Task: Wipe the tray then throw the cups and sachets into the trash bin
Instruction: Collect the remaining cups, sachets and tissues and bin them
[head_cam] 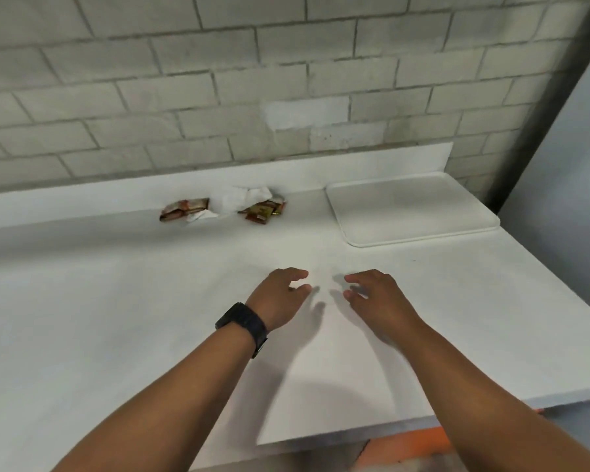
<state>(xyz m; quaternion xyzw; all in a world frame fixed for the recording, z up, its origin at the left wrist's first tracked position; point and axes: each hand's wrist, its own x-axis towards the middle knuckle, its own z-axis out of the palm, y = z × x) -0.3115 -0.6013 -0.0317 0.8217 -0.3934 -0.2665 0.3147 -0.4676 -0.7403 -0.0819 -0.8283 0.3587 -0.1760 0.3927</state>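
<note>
Two empty hands (327,294), sachets (222,209) beyond, tray (419,233) aside

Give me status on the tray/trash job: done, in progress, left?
Done, apparently: the tray sits bare on the counter, no spill visible. No cups in view, so they may be binned already; no bin shows either. In hand: nothing, left hand and right hand hover empty over the counter. Left: the sachets and a crumpled tissue by the wall.
</note>
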